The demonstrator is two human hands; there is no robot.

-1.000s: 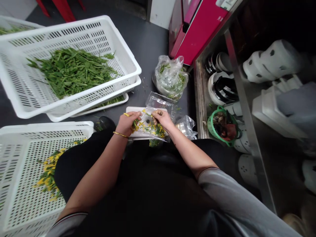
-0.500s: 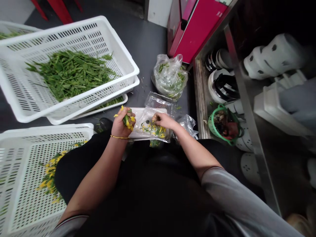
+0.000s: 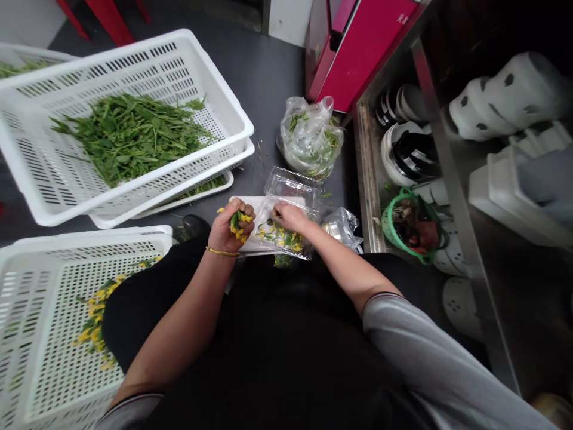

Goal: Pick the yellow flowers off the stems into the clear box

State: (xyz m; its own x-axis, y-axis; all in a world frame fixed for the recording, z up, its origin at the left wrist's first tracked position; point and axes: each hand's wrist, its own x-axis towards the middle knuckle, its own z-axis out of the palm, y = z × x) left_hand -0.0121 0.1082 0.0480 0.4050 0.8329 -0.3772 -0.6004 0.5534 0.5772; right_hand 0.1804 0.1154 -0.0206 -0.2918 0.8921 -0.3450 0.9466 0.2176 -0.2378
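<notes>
My left hand (image 3: 230,227) is closed around a bunch of yellow flowers (image 3: 242,224) with green parts, above the left end of a white tray (image 3: 264,243). Over the tray's middle, my right hand (image 3: 289,216) has its fingers curled together; whatever they hold is hidden. Just below that hand, more yellow flowers (image 3: 293,240) lie in a clear plastic box (image 3: 307,253), whose lid (image 3: 290,182) stands open on the far side. A small dark round object (image 3: 269,221) shows near my right fingertips.
White baskets stand at left, the upper one (image 3: 244,128) with green leaves (image 3: 138,137), the lower (image 3: 54,298) with yellow flowers (image 3: 96,310). A clear bag of greens (image 3: 310,140) sits ahead. Shelving (image 3: 465,221) with a green basket (image 3: 390,230) borders the right.
My left hand has moved slightly right, toward the tray, with the flowers in it. My right hand has shifted slightly left and up over the box. The view has shifted a little.
</notes>
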